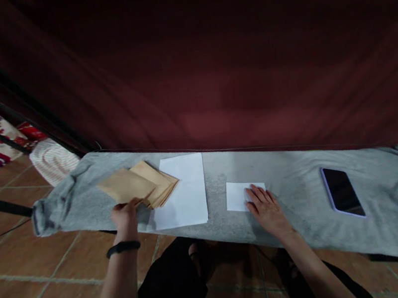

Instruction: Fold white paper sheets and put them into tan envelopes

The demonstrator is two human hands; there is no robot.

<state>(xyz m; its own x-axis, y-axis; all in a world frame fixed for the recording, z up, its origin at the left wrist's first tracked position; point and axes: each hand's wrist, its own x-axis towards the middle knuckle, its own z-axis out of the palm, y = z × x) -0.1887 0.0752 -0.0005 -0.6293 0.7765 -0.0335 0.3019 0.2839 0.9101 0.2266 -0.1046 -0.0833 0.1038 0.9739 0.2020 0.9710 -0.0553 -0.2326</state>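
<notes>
My left hand [125, 216], with a black band at the wrist, pinches the near edge of a brown paper envelope [125, 185]. That envelope overlaps a stack of similar brown envelopes [156, 181], fanned at an angle over white paper sheets [188, 191]. On the right, my right hand [264, 206] lies flat with fingers stretched out over a small folded-looking white paper [236, 196]. Its fingertips cover the paper's right part. Between the large sheets and the small paper runs a strip of grey cloth.
A grey cloth [290, 180] covers the narrow bench. A phone in a purple case [343, 191] lies to the right. Behind the bench hangs a dark red curtain [212, 91]. Striped fabric [53, 159] sits beyond the left end, above a tiled floor [34, 281].
</notes>
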